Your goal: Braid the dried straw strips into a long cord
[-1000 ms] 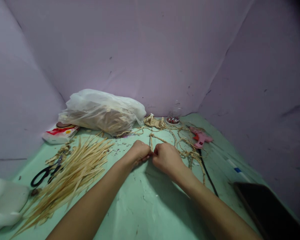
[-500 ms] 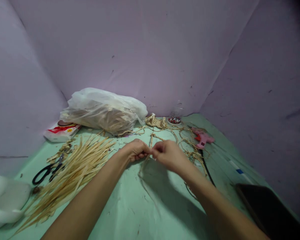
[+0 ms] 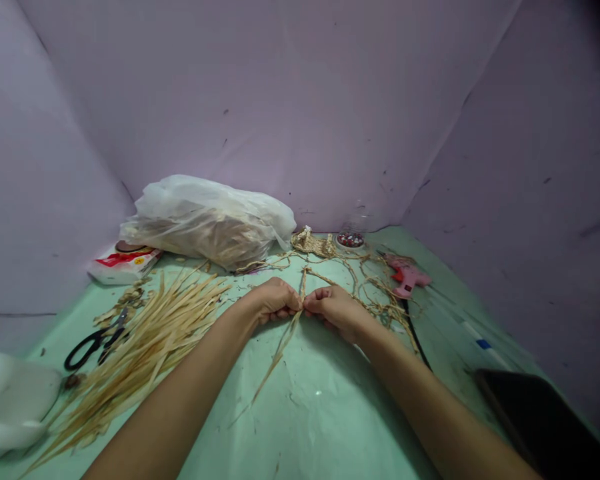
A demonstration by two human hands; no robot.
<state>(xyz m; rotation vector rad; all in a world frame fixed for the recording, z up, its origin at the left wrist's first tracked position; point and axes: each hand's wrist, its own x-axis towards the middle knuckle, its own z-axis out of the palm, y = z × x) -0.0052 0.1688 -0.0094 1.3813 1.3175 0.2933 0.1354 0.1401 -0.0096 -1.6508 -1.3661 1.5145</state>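
Observation:
My left hand [image 3: 279,301] and my right hand [image 3: 331,308] meet at the middle of the table, each pinching a braided straw cord [image 3: 303,285]. The cord runs up from my fingertips to a knotted end, and its loose strands [image 3: 276,360] trail down to the left below my hands. The exact spot where the fingers grip is partly hidden. Behind my right hand lies a tangle of finished cord [image 3: 380,303]. A bundle of dry straw strips [image 3: 155,333] is spread to the left of my left forearm.
Black-handled scissors [image 3: 97,343] lie left of the straw. A plastic bag [image 3: 210,223] stands at the back, with a woven straw piece [image 3: 314,245] and a jar of beads [image 3: 351,239] beside it. On the right are a pink glue gun [image 3: 407,277] and a dark flat object [image 3: 535,420].
My right hand has turned and lowered slightly, its fingers now closed against the cord. The loose strands have swung from hanging down to the right to trailing down to the left.

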